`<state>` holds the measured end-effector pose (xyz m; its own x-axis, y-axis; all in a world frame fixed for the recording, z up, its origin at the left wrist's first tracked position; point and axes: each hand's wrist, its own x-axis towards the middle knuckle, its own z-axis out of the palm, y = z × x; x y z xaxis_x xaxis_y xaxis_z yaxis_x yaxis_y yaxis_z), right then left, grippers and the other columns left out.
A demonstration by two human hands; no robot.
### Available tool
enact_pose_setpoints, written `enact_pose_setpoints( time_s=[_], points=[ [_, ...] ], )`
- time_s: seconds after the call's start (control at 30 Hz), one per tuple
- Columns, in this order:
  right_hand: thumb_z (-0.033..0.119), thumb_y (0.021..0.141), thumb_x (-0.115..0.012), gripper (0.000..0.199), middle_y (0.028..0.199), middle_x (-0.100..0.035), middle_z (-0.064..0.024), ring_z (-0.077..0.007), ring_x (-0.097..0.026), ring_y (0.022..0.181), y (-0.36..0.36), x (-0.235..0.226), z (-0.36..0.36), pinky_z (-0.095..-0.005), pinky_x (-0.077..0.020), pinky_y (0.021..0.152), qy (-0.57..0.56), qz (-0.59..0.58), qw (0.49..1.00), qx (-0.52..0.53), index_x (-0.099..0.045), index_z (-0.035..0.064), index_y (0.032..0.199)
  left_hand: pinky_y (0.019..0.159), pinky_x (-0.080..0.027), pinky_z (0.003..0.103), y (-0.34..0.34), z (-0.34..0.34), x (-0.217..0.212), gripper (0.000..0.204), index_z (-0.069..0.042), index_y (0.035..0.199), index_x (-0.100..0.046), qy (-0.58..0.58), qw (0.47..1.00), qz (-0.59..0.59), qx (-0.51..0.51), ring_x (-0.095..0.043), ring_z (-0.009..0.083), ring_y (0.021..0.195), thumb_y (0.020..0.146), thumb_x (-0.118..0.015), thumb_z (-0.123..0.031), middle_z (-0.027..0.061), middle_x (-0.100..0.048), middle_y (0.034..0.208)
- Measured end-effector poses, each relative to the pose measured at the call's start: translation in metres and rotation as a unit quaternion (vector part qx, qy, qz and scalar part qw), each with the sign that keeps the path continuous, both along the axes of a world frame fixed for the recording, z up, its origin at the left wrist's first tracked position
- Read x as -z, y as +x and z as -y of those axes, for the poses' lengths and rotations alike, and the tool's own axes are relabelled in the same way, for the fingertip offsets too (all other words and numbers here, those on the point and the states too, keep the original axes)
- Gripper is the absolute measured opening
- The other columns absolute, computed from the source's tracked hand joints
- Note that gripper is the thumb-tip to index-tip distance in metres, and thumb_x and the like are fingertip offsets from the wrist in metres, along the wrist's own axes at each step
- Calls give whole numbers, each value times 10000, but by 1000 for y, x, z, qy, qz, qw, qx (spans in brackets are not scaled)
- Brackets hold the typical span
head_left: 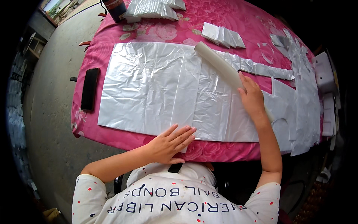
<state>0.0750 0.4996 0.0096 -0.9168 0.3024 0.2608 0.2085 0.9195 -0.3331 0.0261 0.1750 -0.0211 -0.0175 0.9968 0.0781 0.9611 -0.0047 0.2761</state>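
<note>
A wide sheet of shiny silver-white plastic film (160, 82) lies spread over the table, creased in several places. My left hand (173, 142) rests flat on its near edge, fingers stretched and holding nothing. Under that hand, a narrower strip of the film (185, 89) runs across the sheet from near to far. A long pale roller-like tube (220, 63) lies diagonally over the right part of the sheet. Around the middle of this tube my right hand (251, 95) is closed, thumb on the near side and fingers over the top. The hand and forearm hide part of its lower length.
A pink flowered cloth (164, 31) covers the table. At the left edge lies a black phone (90, 89). Folded white plastic stacks (223, 35) sit at the back, beside a dark cylindrical container (115, 9). Loose film scraps (305, 100) hang over the right side.
</note>
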Motion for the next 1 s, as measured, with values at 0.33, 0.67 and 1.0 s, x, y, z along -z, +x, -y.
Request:
enact_pose_setpoints(
  time_s=[0.33, 0.67, 1.0],
  points=[
    [57, 729, -622, 481, 1140, -565, -84, -272, -542, 1005, 9, 6, 125, -382, -414, 877, -43, -13, 947, -317, -559, 124, 1201, 1113, -137, 448, 18, 6, 2, 869, -34, 1396, -285, -86, 996, -27, -21, -191, 238, 1374, 715, -598, -475, 122, -235, 1470],
    [41, 757, -617, 519, 1235, -523, -55, -278, -442, 1161, -95, 16, 75, -416, -315, 1020, 64, -65, 975, -202, -522, 160, 1252, 1095, -203, 393, 3, 5, -7, 827, -32, 1383, -305, -81, 996, 1, 46, -236, 241, 1356, 725, -635, -408, 121, -242, 1469],
    [-66, 689, -544, 488, 1235, -512, -131, -327, -460, 1157, -21, 12, 112, -402, -388, 974, -176, -7, 928, -327, -548, 32, 1167, 935, -462, 338, -24, 29, 0, 325, -3, 1070, -591, 116, 982, 14, 151, -565, 223, 1040, 779, -599, -147, 101, -552, 1160]
  ],
)
